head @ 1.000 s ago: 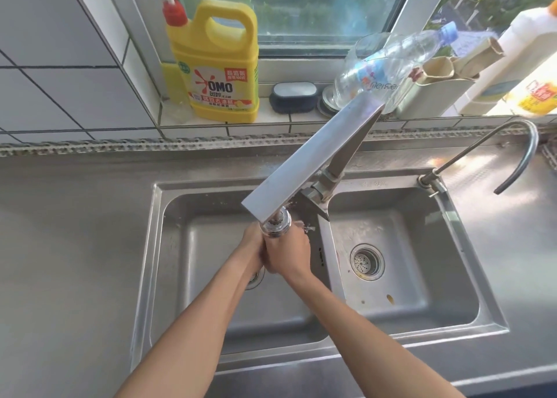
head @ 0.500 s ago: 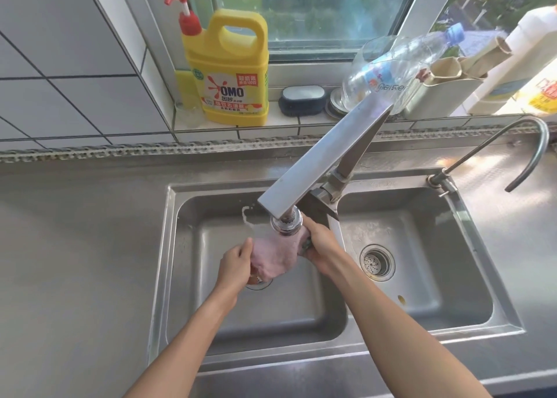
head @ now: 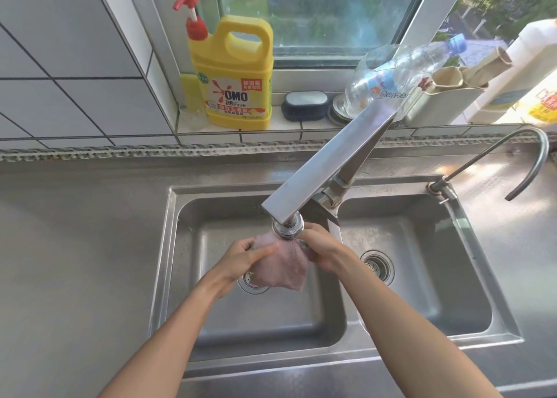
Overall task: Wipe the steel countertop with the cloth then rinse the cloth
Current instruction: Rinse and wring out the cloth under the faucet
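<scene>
The rinsing step is judged to be in hand; the wiping step appears finished, as the cloth is at the tap.

Far left, white glazed tiles back the brushed steel table, which is dull and flat. On the window ledge stands a yellow plastic detergent jug with a red pump, then a dark oval brush, then a clear plastic bottle lying tilted.

In the left basin of the double steel sink, the left hand grips the left edge of the pink cloth, fingers curled round it. The cloth is soft, limp and crumpled, hanging between the hands directly under the round chrome tap head and above the left drain. The squared steel tap spout slants down from the far right. The right hand pinches the cloth's right edge. Whether water is running cannot be told.

To the right lie the right basin with its perforated strainer, then a slim curved steel tap at the sink's far-right corner.

The next move would call for rubbing or squeezing the cloth under the tap, both hands keeping their hold so it does not drop onto the drain.
</scene>
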The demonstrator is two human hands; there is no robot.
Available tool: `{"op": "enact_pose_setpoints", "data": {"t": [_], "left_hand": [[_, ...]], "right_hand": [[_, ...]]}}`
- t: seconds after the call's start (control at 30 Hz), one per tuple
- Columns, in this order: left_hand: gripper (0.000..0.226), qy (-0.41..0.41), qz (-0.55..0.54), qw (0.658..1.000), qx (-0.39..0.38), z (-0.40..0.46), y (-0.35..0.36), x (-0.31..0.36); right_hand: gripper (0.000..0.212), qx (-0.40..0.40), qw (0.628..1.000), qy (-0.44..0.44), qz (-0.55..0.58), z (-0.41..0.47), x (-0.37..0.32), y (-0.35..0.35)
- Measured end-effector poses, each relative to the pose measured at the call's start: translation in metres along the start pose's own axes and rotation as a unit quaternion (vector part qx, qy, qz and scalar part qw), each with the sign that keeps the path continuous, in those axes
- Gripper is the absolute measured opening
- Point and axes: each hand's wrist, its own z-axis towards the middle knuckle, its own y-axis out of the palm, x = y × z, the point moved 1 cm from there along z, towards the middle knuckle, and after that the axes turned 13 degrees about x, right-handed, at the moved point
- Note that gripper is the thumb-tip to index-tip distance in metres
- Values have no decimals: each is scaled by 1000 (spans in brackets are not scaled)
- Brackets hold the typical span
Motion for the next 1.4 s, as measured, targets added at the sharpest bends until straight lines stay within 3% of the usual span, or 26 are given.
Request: {"op": "enact_pose_setpoints", "data": {"t": [0.13,0.2,0.4,0.5,0.63,0.7,0.8,0.97,1.1,1.3,1.4], "left_hand": [[14,-4,-23,999,40,3,4,3],[9,10,-40,999,35,0,7,9],[32,26,-115,992,48,0,8,18],[43,2,-155,985,71,2,7,17],[39,-18,-180,980,87,4,9,15],[39,-31,-190,977,94,6,13,14],[40,-55,-159,976,138,10,19,14],[38,-40,-14,967,249,15,15,12],[37,-88,-18,971,221,23,17,8],[32,-147,-126,960,203,37,29,-3],[17,-155,-142,959,190,39,31,2]], "right_hand": [[55,55,997,36,50,2,13,-8],[51,62,994,63,69,-1,22,-2],[81,15,986,115,123,-9,46,19],[76,28,986,111,119,-14,45,28],[70,58,985,114,112,-17,46,35],[70,30,985,108,129,-19,44,36],[58,-2,984,85,154,-18,38,39],[27,115,981,49,149,-8,41,29],[19,146,979,3,143,-8,36,24],[28,167,980,-89,53,-14,16,43],[30,195,956,-196,-99,-29,16,63]]}}
